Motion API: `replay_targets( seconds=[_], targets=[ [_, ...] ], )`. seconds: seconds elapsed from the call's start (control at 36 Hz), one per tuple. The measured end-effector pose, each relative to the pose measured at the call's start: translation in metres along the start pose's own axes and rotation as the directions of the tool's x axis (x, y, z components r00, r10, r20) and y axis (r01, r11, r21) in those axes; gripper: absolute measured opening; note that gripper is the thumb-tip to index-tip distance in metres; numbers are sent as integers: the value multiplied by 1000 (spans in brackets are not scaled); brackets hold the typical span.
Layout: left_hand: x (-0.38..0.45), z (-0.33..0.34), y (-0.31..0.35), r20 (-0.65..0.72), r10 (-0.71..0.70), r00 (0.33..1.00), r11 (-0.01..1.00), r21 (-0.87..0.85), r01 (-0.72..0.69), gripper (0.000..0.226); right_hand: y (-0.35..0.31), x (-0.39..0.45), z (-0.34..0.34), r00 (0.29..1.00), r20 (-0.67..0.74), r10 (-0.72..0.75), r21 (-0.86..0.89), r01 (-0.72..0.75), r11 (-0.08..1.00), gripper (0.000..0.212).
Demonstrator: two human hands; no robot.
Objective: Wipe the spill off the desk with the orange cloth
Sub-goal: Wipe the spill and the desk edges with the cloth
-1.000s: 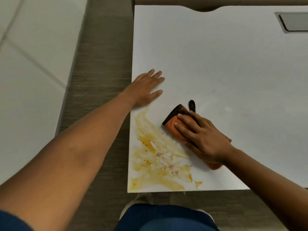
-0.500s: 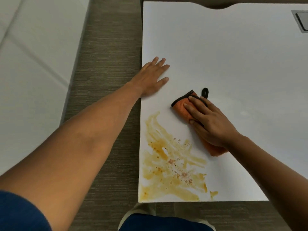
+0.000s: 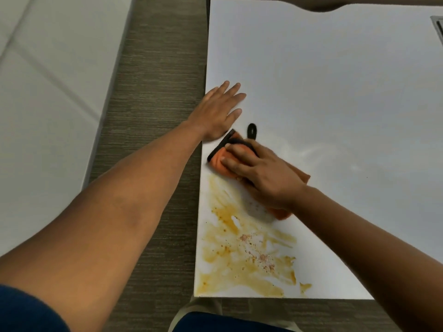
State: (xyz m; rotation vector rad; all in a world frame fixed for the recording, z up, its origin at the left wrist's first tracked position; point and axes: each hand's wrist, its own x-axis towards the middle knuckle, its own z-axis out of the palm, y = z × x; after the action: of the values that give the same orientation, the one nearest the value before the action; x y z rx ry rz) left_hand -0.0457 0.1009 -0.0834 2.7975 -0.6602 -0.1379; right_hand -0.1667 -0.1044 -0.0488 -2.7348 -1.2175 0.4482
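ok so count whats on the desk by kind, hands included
hands: 2, left hand flat on the desk, right hand pressing the cloth
orange cloth: 1
spill: 1, yellow-brown smear
total: 4

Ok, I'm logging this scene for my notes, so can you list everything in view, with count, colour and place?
desk: one, white, right and centre of view
spill: one, yellow-brown with reddish specks, smeared over the desk's near-left corner
orange cloth: one, orange with black trim and a black loop, on the desk just beyond the spill
desk inset: one, grey, far-right edge, cut off by the frame
floor: grey-brown, left of the desk
white surface: one, far left
left hand: flat on the desk's left edge
right hand: pressing on the cloth
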Motion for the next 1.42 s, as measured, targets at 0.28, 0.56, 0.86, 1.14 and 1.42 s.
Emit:
replay_targets(
  seconds=[0.28,0.56,0.86,1.14,1.42],
  targets=[
    [-1,-2,4,2,-14,1000,1000,26,14,57,9,-4,-7,996,-21,82,83,-80,993,58],
    [-3,-1,4,28,-7,1000,999,47,6,60,-23,1,12,998,-20,-55,35,55,998,58],
    [-2,-3,3,31,-17,999,997,72,15,62,-6,4,-3,987,-85,138,104,-129,986,65],
    [-5,-4,8,49,-21,999,997,76,17,61,-20,-30,20,987,-67,-146,49,150,988,59],
    [-6,-1,7,78,-41,996,996,82,34,70,-24,8,6,993,-121,-17,109,30,994,63]
  ],
)
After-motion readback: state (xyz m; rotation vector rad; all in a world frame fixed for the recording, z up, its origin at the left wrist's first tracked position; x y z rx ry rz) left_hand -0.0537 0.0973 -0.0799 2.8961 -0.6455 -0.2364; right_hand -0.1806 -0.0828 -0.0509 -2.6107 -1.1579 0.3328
